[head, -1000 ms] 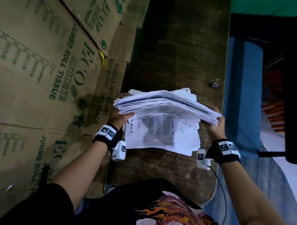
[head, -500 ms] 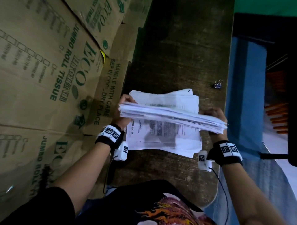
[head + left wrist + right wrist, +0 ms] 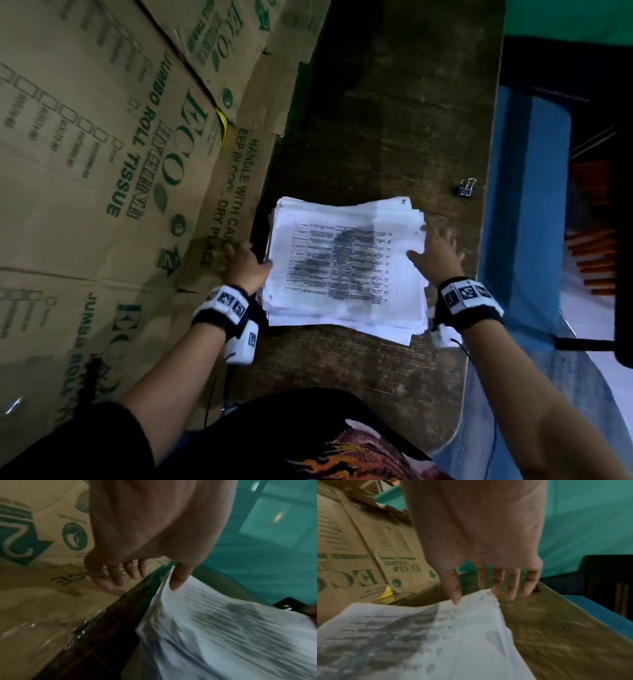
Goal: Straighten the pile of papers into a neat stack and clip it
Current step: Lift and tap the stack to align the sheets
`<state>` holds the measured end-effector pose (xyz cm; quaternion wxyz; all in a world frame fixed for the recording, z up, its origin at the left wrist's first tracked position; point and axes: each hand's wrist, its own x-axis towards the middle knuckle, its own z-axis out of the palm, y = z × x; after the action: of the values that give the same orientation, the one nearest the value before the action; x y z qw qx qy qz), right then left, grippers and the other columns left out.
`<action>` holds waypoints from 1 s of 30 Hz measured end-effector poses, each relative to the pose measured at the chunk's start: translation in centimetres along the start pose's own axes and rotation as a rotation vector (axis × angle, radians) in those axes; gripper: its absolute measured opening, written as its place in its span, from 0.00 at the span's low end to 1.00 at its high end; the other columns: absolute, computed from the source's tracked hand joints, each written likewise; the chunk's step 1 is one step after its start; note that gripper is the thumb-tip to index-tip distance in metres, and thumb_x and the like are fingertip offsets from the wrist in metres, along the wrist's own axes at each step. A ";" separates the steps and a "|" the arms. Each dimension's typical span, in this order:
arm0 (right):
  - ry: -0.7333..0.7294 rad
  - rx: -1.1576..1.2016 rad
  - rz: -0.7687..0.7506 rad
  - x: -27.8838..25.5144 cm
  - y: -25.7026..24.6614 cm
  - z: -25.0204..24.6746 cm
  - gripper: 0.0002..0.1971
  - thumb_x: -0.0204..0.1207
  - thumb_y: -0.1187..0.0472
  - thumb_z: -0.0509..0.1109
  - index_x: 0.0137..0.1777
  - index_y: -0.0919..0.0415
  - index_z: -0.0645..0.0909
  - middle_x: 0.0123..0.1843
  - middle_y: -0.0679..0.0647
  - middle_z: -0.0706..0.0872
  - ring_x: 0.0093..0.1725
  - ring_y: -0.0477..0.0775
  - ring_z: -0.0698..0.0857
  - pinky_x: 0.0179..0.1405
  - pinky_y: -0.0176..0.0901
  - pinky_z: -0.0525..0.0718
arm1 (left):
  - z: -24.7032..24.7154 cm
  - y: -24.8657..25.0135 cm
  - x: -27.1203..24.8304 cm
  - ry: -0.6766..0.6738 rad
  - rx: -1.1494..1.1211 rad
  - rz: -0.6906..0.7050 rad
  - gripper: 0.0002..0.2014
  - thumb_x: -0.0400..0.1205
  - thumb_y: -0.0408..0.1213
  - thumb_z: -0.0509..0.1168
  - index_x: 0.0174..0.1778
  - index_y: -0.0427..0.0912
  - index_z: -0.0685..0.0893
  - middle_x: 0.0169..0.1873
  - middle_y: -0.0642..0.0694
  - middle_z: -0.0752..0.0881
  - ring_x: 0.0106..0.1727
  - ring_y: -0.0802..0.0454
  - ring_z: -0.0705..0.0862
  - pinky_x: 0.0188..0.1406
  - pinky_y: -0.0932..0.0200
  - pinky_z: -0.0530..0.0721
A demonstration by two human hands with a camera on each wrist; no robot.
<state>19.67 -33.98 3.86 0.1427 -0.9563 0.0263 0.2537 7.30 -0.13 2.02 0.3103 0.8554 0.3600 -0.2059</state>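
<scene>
So we count 1 pile of papers on 1 counter, 1 binder clip, at least 2 cardboard boxes on the left, plus 2 hands, left hand and right hand, with 2 wrist bands.

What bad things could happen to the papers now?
The papers are still uneven, with edges sticking out at the near right corner, so clipping now would likely lock them crooked. The left edge lies close to the table edge by the boxes, so a push from the right hand might slide sheets off. The clip sits near the table's right edge and could get knocked off.
</scene>
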 end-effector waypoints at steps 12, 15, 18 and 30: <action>-0.236 -0.738 -0.538 6.9 -12.5 0.9 0.40 0.75 0.34 0.65 0.82 0.54 0.62 0.78 0.61 0.68 0.74 0.66 0.71 0.71 0.67 0.66 | 8.0 0.9 -9.0 -0.743 -0.288 -0.232 0.17 0.82 0.38 0.63 0.58 0.27 0.75 0.43 0.35 0.89 0.34 0.46 0.86 0.35 0.56 0.87; -0.183 -0.698 -0.520 6.0 -11.5 1.7 0.43 0.74 0.32 0.65 0.81 0.59 0.62 0.77 0.62 0.69 0.73 0.66 0.71 0.69 0.67 0.70 | 9.9 1.1 -9.4 -0.541 -0.450 -0.246 0.13 0.74 0.40 0.65 0.46 0.33 0.81 0.39 0.34 0.89 0.36 0.43 0.87 0.40 0.52 0.89; -0.248 -0.522 -0.411 5.2 -9.7 2.3 0.47 0.68 0.29 0.70 0.77 0.64 0.66 0.71 0.64 0.77 0.67 0.66 0.78 0.67 0.64 0.75 | 10.7 1.6 -10.2 -0.346 -0.642 -0.295 0.11 0.61 0.43 0.64 0.31 0.38 0.75 0.27 0.40 0.80 0.30 0.47 0.78 0.31 0.55 0.78; -0.503 0.508 0.243 -2.0 3.7 6.9 0.47 0.41 0.41 0.91 0.66 0.51 0.81 0.71 0.55 0.81 0.65 0.67 0.83 0.41 0.64 0.89 | 10.7 0.4 -4.9 -0.220 -0.617 -0.122 0.55 0.46 0.58 0.84 0.69 0.38 0.75 0.65 0.40 0.83 0.62 0.42 0.84 0.61 0.44 0.85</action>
<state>14.14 -35.60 -1.84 0.3460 -0.7882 0.1659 0.4811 3.03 -10.03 -2.77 0.5790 0.6703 0.4204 -0.1966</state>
